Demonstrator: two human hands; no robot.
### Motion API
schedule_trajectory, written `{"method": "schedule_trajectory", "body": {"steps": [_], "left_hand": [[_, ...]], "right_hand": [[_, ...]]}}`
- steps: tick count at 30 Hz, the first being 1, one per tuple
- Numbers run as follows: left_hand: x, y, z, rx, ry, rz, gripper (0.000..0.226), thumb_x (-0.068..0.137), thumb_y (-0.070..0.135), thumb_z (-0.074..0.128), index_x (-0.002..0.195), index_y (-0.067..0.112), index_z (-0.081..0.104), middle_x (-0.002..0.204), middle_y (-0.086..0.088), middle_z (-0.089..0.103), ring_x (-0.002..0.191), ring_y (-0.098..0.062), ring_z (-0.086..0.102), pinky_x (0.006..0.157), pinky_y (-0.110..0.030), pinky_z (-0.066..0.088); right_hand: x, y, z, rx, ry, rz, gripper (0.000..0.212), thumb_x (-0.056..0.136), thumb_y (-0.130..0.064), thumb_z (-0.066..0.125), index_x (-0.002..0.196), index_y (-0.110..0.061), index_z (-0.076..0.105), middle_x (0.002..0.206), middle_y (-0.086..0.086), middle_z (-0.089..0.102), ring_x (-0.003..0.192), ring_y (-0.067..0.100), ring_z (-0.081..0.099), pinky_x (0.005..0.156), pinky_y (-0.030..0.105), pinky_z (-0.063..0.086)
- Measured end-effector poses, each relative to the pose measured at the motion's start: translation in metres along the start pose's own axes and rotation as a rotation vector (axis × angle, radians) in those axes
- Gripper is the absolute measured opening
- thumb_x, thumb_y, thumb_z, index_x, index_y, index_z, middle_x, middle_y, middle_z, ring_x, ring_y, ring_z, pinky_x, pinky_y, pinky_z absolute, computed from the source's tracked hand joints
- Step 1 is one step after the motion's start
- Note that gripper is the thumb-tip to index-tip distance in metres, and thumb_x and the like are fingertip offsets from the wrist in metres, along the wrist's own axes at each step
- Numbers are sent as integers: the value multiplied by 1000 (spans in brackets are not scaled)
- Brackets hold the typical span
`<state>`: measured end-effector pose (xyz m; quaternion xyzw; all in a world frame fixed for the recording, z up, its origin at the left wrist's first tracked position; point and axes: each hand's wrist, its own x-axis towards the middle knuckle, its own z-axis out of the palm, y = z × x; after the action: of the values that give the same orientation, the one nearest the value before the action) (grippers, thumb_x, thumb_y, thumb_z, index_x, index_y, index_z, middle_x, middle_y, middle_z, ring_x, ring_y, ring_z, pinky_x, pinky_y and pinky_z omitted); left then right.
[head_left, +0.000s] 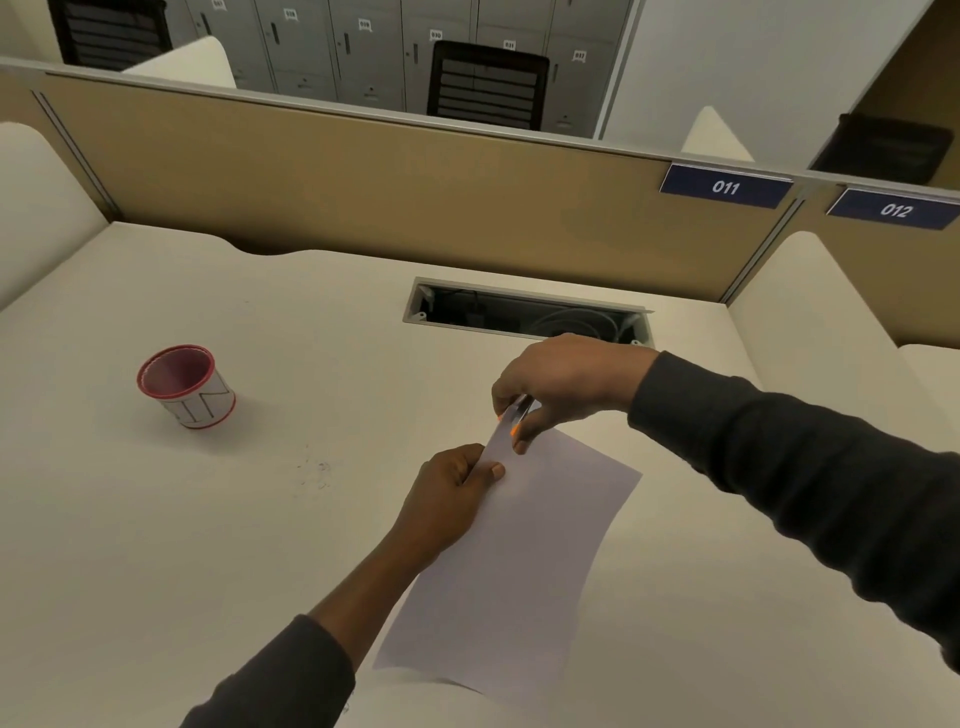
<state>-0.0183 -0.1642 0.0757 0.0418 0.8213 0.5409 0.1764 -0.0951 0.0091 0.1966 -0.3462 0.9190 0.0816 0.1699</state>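
Observation:
A white sheet of paper (519, 561) lies lengthwise on the white desk (260, 519), its far left corner lifted. My left hand (452, 499) pinches that far left edge between thumb and fingers. My right hand (561, 384) holds a small shiny object with an orange part (517, 415), perhaps a clip or stapler, against the paper's far corner. What the object is stays unclear, as the fingers hide most of it.
A red-rimmed cup with a white label (184, 385) stands on the desk to the left. An open cable slot (524, 314) with wires lies just beyond my right hand. A tan partition (363, 182) with signs 011 and 012 closes the desk's back; white dividers flank it.

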Motion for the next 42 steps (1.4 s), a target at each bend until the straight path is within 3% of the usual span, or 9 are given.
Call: {"method": "schedule_trajectory", "body": {"steps": [5,11,20,29,34,39,42], "left_hand": [[0,-2,-1,4,6,6,26,103,34,58,89,19,73,81,-3,77,76,-28,73,77,-51,60],[0,-2,-1,3,12,5,25,103,34,58,89,21,74,81,-1,77,74,-26,73,76,-51,60],[-2,-1,-3,-22,5,-3,23,104,34,57,95,24,76,85,2,79,76,-23,76,81,-52,62],[-4,-1,-3,-56,4,2,25,101,38,57,93,22,75,84,-2,79,77,-28,75,79,-53,61],[-4,-3,-1,-74,4,-2,24,104,34,57,95,21,76,86,-1,79,77,-26,76,80,-52,61],[-3,-10,-3,-179,2,-21,22,101,33,61,94,19,76,87,-6,79,83,-37,75,81,-56,60],[-2,-15,-5,-335,10,-62,26,94,36,65,99,13,76,97,-17,78,91,-45,73,88,-63,58]], "right_hand": [[1,-1,-2,4,-5,-7,44,84,-55,67,117,-26,64,110,-7,69,97,13,61,75,24,44],[1,-5,-7,3,-15,-9,42,84,-54,68,113,-25,66,105,-7,69,93,12,61,82,31,53],[1,-9,-8,-6,2,-2,38,84,-53,68,109,-25,67,100,-7,69,89,11,60,80,32,53],[4,-14,-1,-38,90,-10,24,88,-44,67,102,-24,67,94,-6,70,80,11,57,65,21,34],[5,-13,1,-54,73,-21,26,88,-46,68,103,-25,67,96,-7,70,82,11,59,68,22,39],[3,2,-3,213,17,31,44,83,-51,71,117,-26,58,110,-9,65,96,12,59,80,27,49],[-7,22,-6,594,189,125,36,86,-52,67,112,-28,61,103,-10,68,92,6,61,79,26,49]]}}
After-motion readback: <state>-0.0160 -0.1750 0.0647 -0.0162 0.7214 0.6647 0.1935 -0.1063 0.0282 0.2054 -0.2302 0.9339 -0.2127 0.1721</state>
